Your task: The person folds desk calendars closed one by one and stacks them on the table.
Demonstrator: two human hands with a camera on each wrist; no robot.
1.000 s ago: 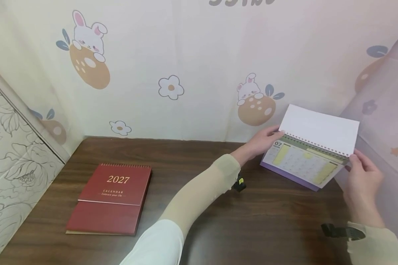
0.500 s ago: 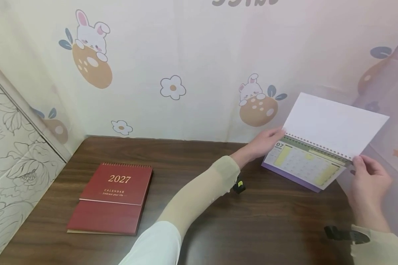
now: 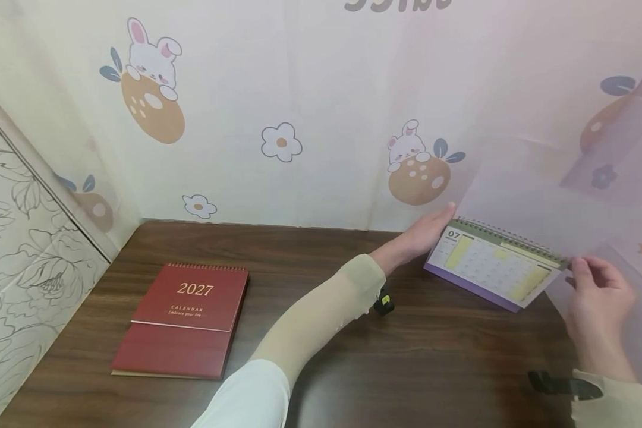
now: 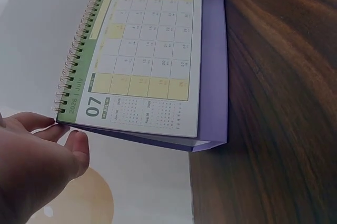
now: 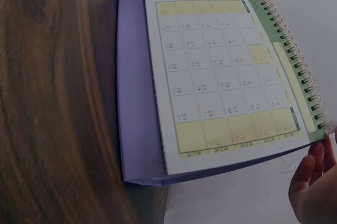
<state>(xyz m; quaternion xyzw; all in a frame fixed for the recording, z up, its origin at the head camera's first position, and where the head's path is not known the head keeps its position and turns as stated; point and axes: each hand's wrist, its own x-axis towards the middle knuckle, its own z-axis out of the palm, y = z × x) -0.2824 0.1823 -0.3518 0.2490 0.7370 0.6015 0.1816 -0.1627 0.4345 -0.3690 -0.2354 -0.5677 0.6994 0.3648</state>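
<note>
A desk calendar (image 3: 500, 267) with a purple base stands tilted at the table's right back corner, showing the July page. Along its top runs a wire spiral (image 4: 68, 66). Beyond the spiral, a pale blank sheet (image 5: 310, 18) is turned back. My left hand (image 3: 414, 238) lies at the calendar's left edge, fingers mostly straight; in the left wrist view its fingertips are at the spiral's end and the thumb stands apart. At the upper right corner, my right hand (image 3: 599, 297) holds the calendar's edge with bent fingers.
A closed red 2027 calendar (image 3: 184, 321) lies on the left of the brown wooden table (image 3: 422, 368). Patterned cloth (image 3: 331, 89) with rabbits and flowers hangs behind and at the right. A line-drawn floral panel (image 3: 21, 261) stands at the left.
The white sheet has swung up and back over the spiral, away from me. My right hand has shifted slightly right, and the left hand's fingers have straightened.
</note>
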